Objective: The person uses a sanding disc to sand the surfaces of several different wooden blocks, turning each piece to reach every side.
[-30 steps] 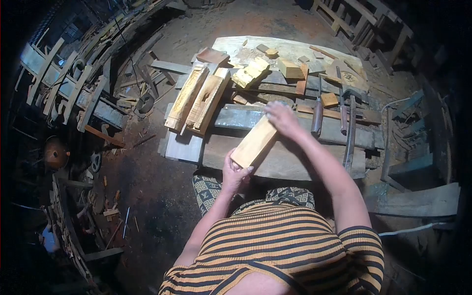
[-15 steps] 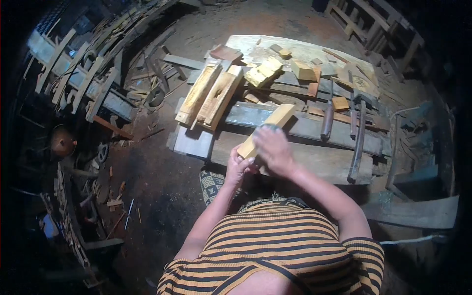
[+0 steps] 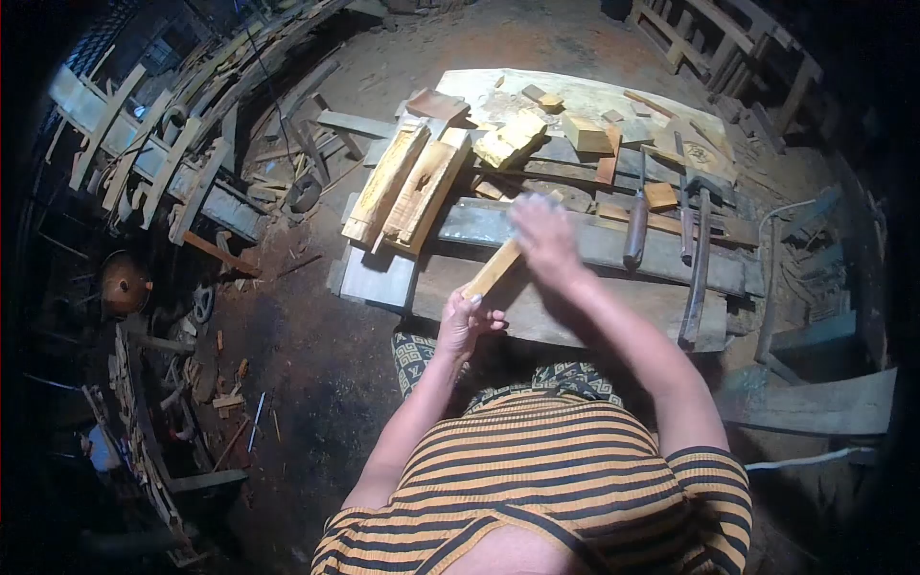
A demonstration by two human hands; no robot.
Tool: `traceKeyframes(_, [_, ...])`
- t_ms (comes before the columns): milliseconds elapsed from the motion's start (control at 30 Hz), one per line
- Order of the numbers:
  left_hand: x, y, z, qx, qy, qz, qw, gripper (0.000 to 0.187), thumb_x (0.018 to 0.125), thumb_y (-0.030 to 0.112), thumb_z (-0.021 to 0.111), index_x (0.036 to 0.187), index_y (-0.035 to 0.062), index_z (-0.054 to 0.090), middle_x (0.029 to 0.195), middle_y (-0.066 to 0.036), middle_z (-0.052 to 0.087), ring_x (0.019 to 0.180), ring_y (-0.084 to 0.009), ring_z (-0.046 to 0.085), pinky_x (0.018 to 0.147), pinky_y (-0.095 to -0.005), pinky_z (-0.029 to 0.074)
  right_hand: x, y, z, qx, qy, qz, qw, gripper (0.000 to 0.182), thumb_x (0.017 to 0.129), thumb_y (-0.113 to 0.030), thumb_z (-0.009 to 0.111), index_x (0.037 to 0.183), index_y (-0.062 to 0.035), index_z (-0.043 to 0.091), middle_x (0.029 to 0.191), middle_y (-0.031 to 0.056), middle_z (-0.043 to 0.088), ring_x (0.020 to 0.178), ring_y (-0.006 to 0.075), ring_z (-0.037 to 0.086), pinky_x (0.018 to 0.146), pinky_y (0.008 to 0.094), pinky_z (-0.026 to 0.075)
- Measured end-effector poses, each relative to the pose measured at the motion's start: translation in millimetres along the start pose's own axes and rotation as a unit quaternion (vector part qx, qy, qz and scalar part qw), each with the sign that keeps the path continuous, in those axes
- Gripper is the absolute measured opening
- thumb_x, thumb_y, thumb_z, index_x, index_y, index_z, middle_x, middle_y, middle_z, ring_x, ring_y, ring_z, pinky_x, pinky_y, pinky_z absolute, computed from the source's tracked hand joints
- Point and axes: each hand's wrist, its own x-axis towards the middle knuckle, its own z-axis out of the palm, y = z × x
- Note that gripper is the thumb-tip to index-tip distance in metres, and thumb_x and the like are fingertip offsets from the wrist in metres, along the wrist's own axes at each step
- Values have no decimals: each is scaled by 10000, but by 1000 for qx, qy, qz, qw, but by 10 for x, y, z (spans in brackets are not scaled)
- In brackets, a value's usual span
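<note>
A pale wooden block (image 3: 496, 269) slants away from me over the front of the bench. My left hand (image 3: 462, 321) is closed around its near end, thumb on top. Over the far part of the block lies my right hand (image 3: 544, 235), its fingers smeared by motion and curled down on the wood. Something greyish shows at those fingertips, too blurred to name. The hand covers much of the block, and only a small bit of the far end shows beyond it.
Left on the bench (image 3: 613, 311) lie two long slotted timbers (image 3: 422, 187). A chisel (image 3: 636, 225) and a hammer (image 3: 700, 259) lie to the right. Behind are a yellow block (image 3: 511, 140) and several offcuts. A wooden rack (image 3: 158, 158) stands far left.
My right hand has slid forward along the block, away from me. The block now sits turned slightly, showing a narrower face. My left hand keeps its hold at the near end.
</note>
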Motion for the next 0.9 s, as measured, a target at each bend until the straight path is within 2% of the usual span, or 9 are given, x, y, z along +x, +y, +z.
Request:
traceKeyframes(67, [26, -57, -96, 3, -27, 7, 1000, 578, 813, 383, 663, 1228, 44, 447, 832, -46, 580, 749, -172, 648, 655, -335, 581, -118, -449, -178, 66, -115, -91, 987, 295, 858, -242, 532, 1119, -115, 586, 1220, 108, 545, 1196, 279, 461, 977, 471, 341])
traceKeyframes(100, [29, -108, -113, 5, -27, 6, 1000, 578, 813, 383, 663, 1228, 44, 447, 832, -46, 580, 749, -172, 648, 655, -335, 581, -327, -591, -93, 100, -89, -149, 980, 302, 876, -273, 528, 1132, -126, 585, 1244, 97, 536, 1222, 266, 448, 1034, 478, 303])
traceKeyframes(200, [14, -125, -99, 21, -5, 59, 998, 707, 739, 626, 619, 1180, 97, 459, 923, -7, 566, 881, -166, 631, 673, -369, 584, -364, -589, -128, 157, -113, -137, 971, 325, 888, -301, 524, 1174, -155, 577, 1315, 65, 504, 1266, 242, 417, 1082, 480, 246])
traceKeyframes(267, [98, -203, -300, -19, -28, 1, 999, 601, 799, 537, 633, 1136, 71, 459, 795, -29, 577, 825, -192, 643, 652, -391, 586, -217, -150, 0, 66, -61, -148, 985, 348, 902, -318, 503, 1216, -181, 565, 1357, 49, 479, 1303, 236, 382, 1097, 481, 218])
traceKeyframes(333, [71, -119, -197, -27, -19, -15, 999, 571, 815, 504, 636, 1127, 61, 458, 737, -34, 573, 804, -200, 646, 644, -390, 586, -24, 182, 34, 46, -65, -19, 997, 362, 935, -318, 446, 1254, -178, 541, 1392, 37, 444, 1337, 237, 327, 1120, 484, 152])
traceKeyframes(467, [24, -95, -158, -46, -15, -18, 999, 595, 838, 458, 624, 1216, 40, 434, 665, -44, 571, 783, -228, 648, 700, -416, 566, 132, 385, 46, 21, -22, 49, 998, 337, 920, -295, 485, 1226, -178, 567, 1378, 39, 461, 1317, 244, 355, 1082, 517, 203])
traceKeyframes(633, [33, -129, -155, -47, -27, 2, 999, 638, 840, 496, 605, 1254, 43, 427, 720, -59, 590, 795, -222, 650, 701, -394, 576, -319, -505, -129, 43, -59, -136, 988, 347, 869, -280, 537, 1171, -112, 572, 1293, 89, 526, 1233, 266, 450, 1048, 502, 254])
traceKeyframes(767, [-16, -59, -63, -39, 36, 21, 998, 601, 863, 484, 583, 1256, 56, 433, 761, -63, 601, 831, -227, 651, 710, -385, 573, -323, -433, -157, 98, -83, -184, 975, 313, 866, -253, 545, 1156, -141, 582, 1293, 66, 530, 1231, 248, 454, 1033, 475, 289])
traceKeyframes(900, [17, -126, -232, -55, -14, -16, 998, 566, 871, 473, 574, 1246, 63, 459, 722, -47, 601, 852, -245, 643, 768, -426, 549, 89, 278, -17, -15, -39, -12, 999, 327, 911, -259, 469, 1214, -158, 539, 1326, 48, 484, 1262, 264, 399, 1053, 527, 256])
